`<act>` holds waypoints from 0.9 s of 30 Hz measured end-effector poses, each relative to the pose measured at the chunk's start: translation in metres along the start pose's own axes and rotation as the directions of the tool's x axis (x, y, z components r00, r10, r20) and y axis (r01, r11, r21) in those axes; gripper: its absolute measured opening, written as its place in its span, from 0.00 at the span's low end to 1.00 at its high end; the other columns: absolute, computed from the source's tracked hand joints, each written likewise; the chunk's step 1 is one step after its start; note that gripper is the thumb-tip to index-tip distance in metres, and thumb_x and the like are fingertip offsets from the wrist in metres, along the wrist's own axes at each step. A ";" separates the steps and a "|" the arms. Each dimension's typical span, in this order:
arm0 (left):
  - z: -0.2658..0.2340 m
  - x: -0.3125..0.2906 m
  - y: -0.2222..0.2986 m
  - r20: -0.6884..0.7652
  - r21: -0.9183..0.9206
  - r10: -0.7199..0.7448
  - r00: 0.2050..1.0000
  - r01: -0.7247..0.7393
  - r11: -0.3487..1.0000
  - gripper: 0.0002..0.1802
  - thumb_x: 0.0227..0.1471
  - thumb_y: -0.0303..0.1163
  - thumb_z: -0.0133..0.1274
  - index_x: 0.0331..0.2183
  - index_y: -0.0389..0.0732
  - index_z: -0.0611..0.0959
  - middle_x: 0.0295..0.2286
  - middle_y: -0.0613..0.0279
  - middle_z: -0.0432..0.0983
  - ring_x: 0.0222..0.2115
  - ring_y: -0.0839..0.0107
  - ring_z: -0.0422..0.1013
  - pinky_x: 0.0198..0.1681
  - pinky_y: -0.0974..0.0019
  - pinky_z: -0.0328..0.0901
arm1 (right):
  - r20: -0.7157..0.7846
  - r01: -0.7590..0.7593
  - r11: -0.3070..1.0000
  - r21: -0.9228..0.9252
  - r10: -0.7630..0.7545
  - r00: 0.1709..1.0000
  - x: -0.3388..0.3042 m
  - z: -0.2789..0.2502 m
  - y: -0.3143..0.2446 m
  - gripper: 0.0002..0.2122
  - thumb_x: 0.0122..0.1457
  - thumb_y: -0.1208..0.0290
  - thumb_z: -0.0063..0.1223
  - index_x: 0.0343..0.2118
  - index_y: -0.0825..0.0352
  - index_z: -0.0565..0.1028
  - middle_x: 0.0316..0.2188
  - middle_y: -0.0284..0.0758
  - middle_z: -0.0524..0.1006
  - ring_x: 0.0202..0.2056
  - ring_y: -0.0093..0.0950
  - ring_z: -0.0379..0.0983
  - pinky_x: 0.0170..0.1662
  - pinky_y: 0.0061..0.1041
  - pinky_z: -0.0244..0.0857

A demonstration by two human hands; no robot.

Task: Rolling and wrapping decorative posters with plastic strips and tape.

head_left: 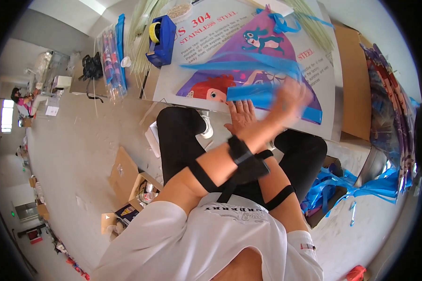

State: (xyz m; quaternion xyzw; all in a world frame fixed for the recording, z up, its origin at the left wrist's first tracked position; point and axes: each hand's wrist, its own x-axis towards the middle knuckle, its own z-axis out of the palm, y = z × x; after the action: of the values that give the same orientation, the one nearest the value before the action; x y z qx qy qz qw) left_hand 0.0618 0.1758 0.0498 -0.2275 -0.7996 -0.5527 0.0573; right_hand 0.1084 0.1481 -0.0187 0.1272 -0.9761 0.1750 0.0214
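A purple triangular kite [201,84] with a cartoon print lies on the printed white tabletop [192,56]. Blue ribbon [248,61] runs across it, and a blue strip [262,95] lies along its near side. My forearms cross, the left over the right. My right hand [242,116] rests flat at the kite's near edge, its fingertips touching the blue strip. Over the kite's right part is my left hand [293,104], smeared by motion; its fingers and anything in them cannot be made out.
A blue tape dispenser [162,42] stands at the table's left, beside thin pale rods [143,47]. More rods [316,23] lie at the far right. Cardboard [354,84] and hanging printed kites [389,107] flank the right side. Blue ribbons [330,185] spill from a box below. An open carton [131,182] sits on the floor.
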 end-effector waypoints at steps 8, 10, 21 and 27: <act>-0.042 -0.031 -0.021 0.100 0.075 0.272 0.957 -0.280 0.957 0.29 0.45 0.20 0.52 0.52 0.34 0.68 0.52 0.43 0.65 0.53 0.45 0.62 0.55 0.52 0.58 | 0.187 -0.184 0.981 -0.067 0.194 0.963 -0.005 0.043 0.023 0.35 0.50 0.57 0.57 0.60 0.63 0.57 0.59 0.43 0.60 0.60 0.40 0.55 0.61 0.41 0.50; -0.097 -0.041 -0.053 0.129 0.341 0.190 0.973 -0.224 0.913 0.31 0.46 0.22 0.52 0.54 0.35 0.66 0.54 0.44 0.62 0.55 0.48 0.59 0.58 0.53 0.55 | -0.007 -0.136 0.983 0.123 0.138 0.990 -0.007 0.053 0.016 0.35 0.50 0.57 0.57 0.60 0.63 0.57 0.56 0.44 0.63 0.58 0.41 0.58 0.58 0.41 0.54; -0.138 -0.044 -0.119 0.165 0.382 0.059 0.985 -0.119 0.917 0.30 0.46 0.27 0.55 0.52 0.33 0.68 0.52 0.43 0.63 0.55 0.47 0.58 0.57 0.52 0.55 | 0.002 -0.131 0.974 0.186 0.133 0.991 -0.002 -0.003 -0.004 0.36 0.44 0.69 0.63 0.58 0.63 0.59 0.55 0.41 0.65 0.56 0.42 0.61 0.57 0.39 0.58; -0.110 -0.058 -0.119 0.079 0.650 -0.019 0.997 -0.037 0.759 0.26 0.50 0.30 0.52 0.51 0.30 0.70 0.53 0.41 0.61 0.54 0.46 0.58 0.57 0.48 0.53 | 0.151 -0.161 0.978 0.135 0.140 0.979 0.001 0.006 0.003 0.34 0.44 0.70 0.63 0.56 0.66 0.62 0.55 0.42 0.63 0.56 0.42 0.60 0.57 0.40 0.58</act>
State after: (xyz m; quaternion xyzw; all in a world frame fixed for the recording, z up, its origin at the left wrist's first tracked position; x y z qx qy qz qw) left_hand 0.0451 0.0242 -0.0298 -0.2196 -0.9423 -0.2308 0.1028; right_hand 0.1069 0.1487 -0.0250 0.0662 -0.9664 0.2380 -0.0704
